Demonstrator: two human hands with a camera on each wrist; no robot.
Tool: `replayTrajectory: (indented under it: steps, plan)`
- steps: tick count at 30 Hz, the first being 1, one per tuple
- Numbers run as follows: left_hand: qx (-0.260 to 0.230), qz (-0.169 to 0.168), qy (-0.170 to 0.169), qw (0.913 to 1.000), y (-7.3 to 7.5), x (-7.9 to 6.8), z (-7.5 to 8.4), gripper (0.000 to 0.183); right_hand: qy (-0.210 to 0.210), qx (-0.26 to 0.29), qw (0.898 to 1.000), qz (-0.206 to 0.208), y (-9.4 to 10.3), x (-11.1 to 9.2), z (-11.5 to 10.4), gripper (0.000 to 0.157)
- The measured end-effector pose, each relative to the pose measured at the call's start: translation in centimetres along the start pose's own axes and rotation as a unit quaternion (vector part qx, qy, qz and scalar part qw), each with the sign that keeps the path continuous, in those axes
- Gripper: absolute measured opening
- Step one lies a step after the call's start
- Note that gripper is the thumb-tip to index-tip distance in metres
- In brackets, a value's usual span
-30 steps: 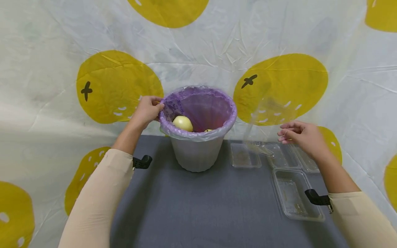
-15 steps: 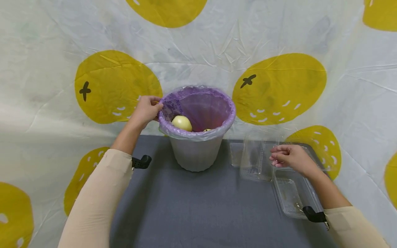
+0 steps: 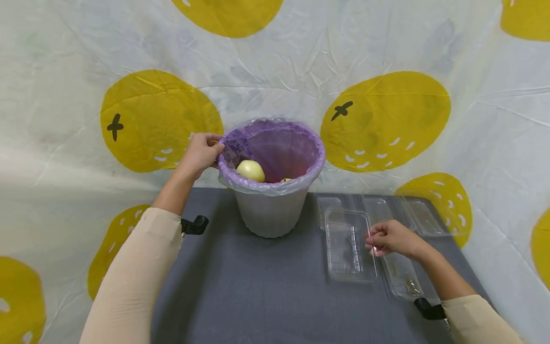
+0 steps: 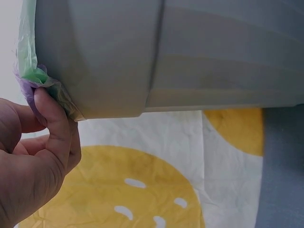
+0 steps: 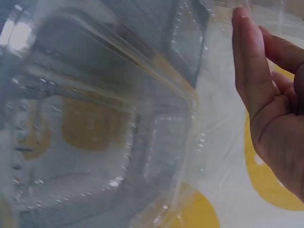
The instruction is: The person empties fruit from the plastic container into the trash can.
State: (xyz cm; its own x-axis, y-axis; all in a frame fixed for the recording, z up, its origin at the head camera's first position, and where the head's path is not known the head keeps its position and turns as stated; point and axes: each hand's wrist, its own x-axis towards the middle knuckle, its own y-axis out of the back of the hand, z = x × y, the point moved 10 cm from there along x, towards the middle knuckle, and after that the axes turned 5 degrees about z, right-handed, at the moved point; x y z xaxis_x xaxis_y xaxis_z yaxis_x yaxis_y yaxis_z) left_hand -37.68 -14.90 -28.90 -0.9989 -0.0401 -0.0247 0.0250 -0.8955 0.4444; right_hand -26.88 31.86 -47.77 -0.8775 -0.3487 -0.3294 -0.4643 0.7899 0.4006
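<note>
My left hand (image 3: pixel 200 154) grips the rim of a pale waste bin (image 3: pixel 270 215) on its left side. The bin's purple bin liner (image 3: pixel 285 148) is folded over the rim and caught between thumb and fingers, as the left wrist view also shows. Inside lies a round, pale yellow fruit (image 3: pixel 250 170); just the top of a second yellowish item (image 3: pixel 286 180) shows. To the right, my right hand (image 3: pixel 393 239) pinches the right edge of a clear plastic container (image 3: pixel 343 272). In the right wrist view the same container (image 5: pixel 90 161) fills the left side, beside the hand (image 5: pixel 275 104).
More clear plastic containers stand at the back right, one (image 3: pixel 328 204) beside the bin and another (image 3: pixel 425 217) farther right. A nearer container (image 3: pixel 401 274) has small bits in it. Behind the grey table (image 3: pixel 258 296) hangs a white sheet (image 3: pixel 275 57) with yellow fruit prints.
My right hand has come down and toward me, bringing the clear plastic container from above the back row to in front of it. The left hand has stayed on the bin's rim.
</note>
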Motion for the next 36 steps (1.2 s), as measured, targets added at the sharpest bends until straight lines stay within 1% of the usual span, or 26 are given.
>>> replayTrajectory:
  steps: [2,6,11,16,21,27,32,36]
  plan:
    - [0.001,0.001,-0.001,1.0,0.0,0.0,0.0,0.048,-0.01,0.01,1.0,-0.01,-0.7,0.0,0.6,0.033]
    - [0.002,-0.001,0.0,1.0,0.0,-0.2,-0.1,0.048,-0.012,0.025,0.999,-0.03,-2.0,-0.1,1.5,0.03]
    - [0.004,-0.003,0.008,1.0,-0.1,-0.2,0.0,0.048,-0.014,0.027,0.998,-0.057,-3.0,-0.3,2.3,0.026]
    - [0.005,-0.004,0.005,1.0,-0.2,-0.2,0.3,0.049,-0.029,0.022,0.998,-0.06,-3.3,-0.5,2.8,0.025]
    - [0.007,-0.008,0.012,0.9999,-0.3,-0.1,0.4,0.05,-0.039,0.015,0.997,-0.06,-3.4,-0.4,3.1,0.025]
    - [0.001,-0.008,0.006,0.9999,-0.4,-0.1,0.7,0.05,-0.053,0.004,0.997,-0.054,-3.3,-0.4,3.2,0.026]
    - [0.005,-0.008,0.008,0.9999,-0.3,-0.3,0.5,0.05,-0.047,-0.017,0.997,-0.054,-3.4,-0.4,2.7,0.027]
    - [0.007,-0.008,0.012,0.9999,-0.3,-0.3,0.3,0.05,-0.042,-0.026,0.997,-0.058,-3.7,-0.6,2.6,0.019]
